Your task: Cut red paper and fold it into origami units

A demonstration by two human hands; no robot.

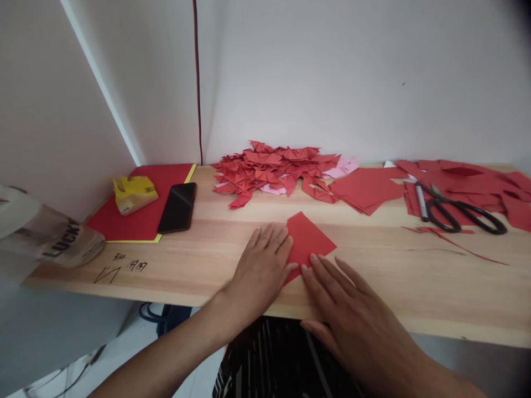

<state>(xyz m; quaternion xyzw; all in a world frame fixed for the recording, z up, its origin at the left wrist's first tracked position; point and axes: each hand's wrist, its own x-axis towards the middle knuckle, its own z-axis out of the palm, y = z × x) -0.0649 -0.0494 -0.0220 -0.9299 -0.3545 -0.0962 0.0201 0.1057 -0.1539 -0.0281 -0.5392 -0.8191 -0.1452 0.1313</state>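
A red sheet of paper (310,236) lies on the wooden table in front of me, its edges angled to the table's edge. My left hand (265,260) rests flat over its left side, fingers stretched out. Along the lower right edge of the sheet, my right hand (338,293) touches it with extended fingertips, the thumb lower down near the table's front edge. Part of the sheet is hidden beneath the left hand. Behind it sits a heap of folded red paper pieces (269,166), with a few pink ones among them.
Flat red sheets (367,189) lie right of the heap. Farther right are scissors (467,213), a marker (421,202) and red scraps (464,171). On the left are a phone (177,207), a yellow packet (135,193) on red card (161,171), and a clear bottle (50,235).
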